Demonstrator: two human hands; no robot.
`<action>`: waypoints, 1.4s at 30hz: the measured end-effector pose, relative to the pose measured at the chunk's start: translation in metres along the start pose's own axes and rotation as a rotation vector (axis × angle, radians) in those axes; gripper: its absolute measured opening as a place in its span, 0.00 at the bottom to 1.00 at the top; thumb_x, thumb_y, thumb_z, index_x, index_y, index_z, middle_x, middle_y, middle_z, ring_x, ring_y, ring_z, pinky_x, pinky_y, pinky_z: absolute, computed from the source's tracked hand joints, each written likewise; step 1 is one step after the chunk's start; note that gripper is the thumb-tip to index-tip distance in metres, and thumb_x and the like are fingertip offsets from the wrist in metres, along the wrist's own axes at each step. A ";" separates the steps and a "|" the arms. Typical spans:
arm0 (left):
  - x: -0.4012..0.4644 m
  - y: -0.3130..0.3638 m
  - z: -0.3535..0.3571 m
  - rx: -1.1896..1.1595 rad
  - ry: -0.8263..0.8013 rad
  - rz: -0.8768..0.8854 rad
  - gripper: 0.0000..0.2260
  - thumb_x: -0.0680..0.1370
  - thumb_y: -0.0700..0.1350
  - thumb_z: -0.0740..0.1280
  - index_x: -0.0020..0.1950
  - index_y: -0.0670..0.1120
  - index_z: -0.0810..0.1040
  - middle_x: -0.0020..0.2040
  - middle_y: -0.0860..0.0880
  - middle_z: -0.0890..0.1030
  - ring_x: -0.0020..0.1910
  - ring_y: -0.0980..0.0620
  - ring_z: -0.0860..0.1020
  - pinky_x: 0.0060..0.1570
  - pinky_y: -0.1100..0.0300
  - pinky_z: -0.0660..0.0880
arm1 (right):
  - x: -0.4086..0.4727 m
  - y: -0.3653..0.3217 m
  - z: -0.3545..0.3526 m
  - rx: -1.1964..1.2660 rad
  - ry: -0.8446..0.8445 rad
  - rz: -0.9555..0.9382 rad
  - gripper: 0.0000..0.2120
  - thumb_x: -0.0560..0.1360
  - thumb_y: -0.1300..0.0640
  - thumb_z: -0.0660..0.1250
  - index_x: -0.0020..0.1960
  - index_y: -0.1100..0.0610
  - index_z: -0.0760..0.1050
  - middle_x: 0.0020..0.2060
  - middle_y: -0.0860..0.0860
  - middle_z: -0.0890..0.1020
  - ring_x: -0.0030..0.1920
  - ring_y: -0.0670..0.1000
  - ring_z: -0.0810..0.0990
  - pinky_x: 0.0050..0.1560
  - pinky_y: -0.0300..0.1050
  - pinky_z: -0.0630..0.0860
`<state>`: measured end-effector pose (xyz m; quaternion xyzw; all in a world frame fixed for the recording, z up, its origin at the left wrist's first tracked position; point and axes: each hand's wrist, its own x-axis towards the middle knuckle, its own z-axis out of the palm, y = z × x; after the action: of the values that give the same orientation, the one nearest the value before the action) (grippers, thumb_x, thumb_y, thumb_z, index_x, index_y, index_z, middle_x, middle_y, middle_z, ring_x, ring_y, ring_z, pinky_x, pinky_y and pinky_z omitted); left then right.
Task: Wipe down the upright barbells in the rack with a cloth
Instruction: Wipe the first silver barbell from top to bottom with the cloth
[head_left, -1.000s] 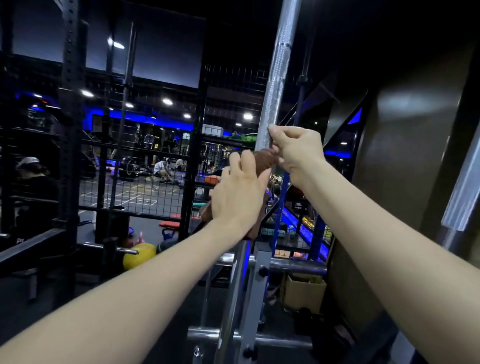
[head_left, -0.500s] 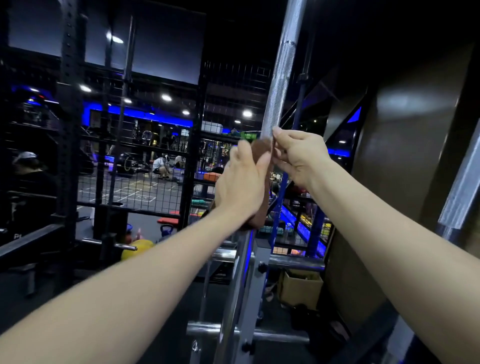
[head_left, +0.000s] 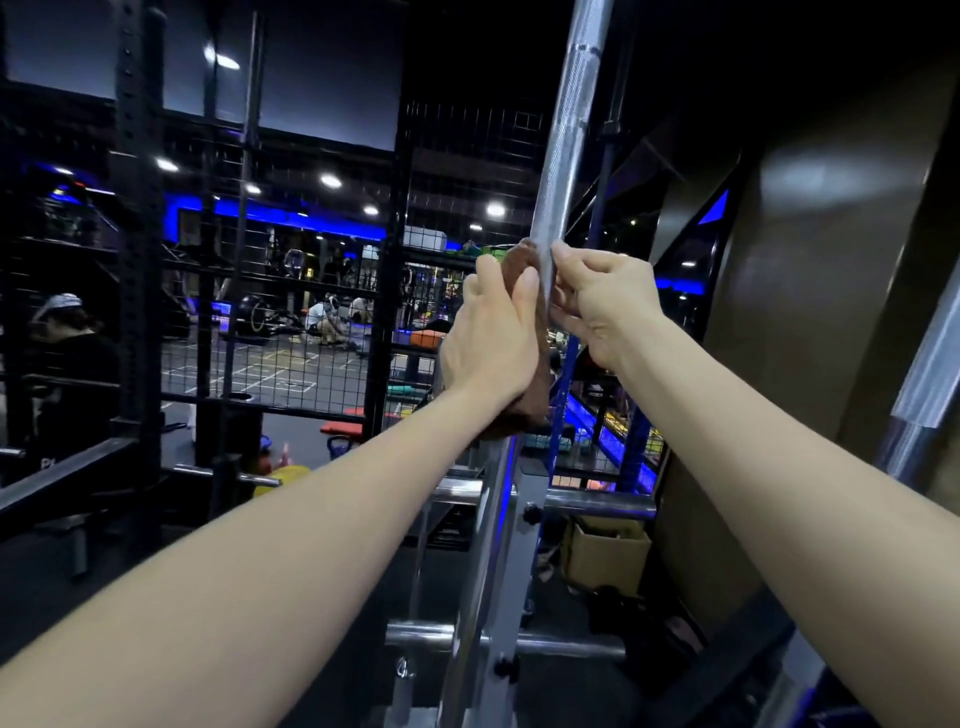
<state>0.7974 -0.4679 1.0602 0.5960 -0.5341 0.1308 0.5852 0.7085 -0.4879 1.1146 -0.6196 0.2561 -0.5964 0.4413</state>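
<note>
A silver upright barbell (head_left: 563, 140) leans slightly right through the middle of the head view, its shaft knurled above my hands. A brown cloth (head_left: 532, 400) is wrapped around the bar at chest height. My left hand (head_left: 493, 338) grips the cloth against the bar from the left. My right hand (head_left: 602, 301) pinches the cloth's upper edge at the bar from the right. Below my hands the bar drops into the grey rack frame (head_left: 524, 545). Another barbell (head_left: 930, 374) shows at the right edge.
A black wire-mesh fence (head_left: 291, 332) and a black rack post (head_left: 140, 260) stand to the left. A dark wall panel (head_left: 805, 312) is close on the right. A cardboard box (head_left: 605, 556) sits on the floor. People are on the gym floor behind the fence.
Both hands have slid the cloth a little higher up the bar. My right hand's fingers have shifted on the cloth's top edge.
</note>
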 end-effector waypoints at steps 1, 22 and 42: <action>-0.009 -0.005 0.001 0.005 -0.020 0.002 0.15 0.82 0.55 0.48 0.57 0.44 0.62 0.55 0.44 0.72 0.50 0.40 0.76 0.39 0.52 0.64 | 0.000 0.001 0.000 -0.013 0.000 0.001 0.08 0.78 0.57 0.66 0.47 0.61 0.81 0.32 0.50 0.81 0.29 0.43 0.80 0.38 0.41 0.80; 0.005 -0.009 -0.010 0.006 -0.137 -0.043 0.14 0.83 0.55 0.46 0.58 0.47 0.63 0.57 0.46 0.73 0.52 0.42 0.76 0.45 0.51 0.67 | -0.003 0.000 0.001 0.012 0.008 0.001 0.07 0.77 0.58 0.67 0.46 0.59 0.81 0.33 0.49 0.81 0.33 0.46 0.81 0.38 0.42 0.81; -0.035 -0.012 0.009 0.091 -0.031 -0.034 0.17 0.82 0.55 0.48 0.62 0.45 0.63 0.55 0.45 0.71 0.49 0.42 0.75 0.37 0.51 0.66 | -0.034 0.027 -0.007 0.011 0.038 0.050 0.05 0.77 0.62 0.67 0.51 0.56 0.79 0.36 0.49 0.81 0.29 0.41 0.78 0.35 0.38 0.79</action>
<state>0.7891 -0.4611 1.0235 0.6329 -0.5264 0.1360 0.5512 0.7025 -0.4740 1.0736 -0.5990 0.2765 -0.5983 0.4546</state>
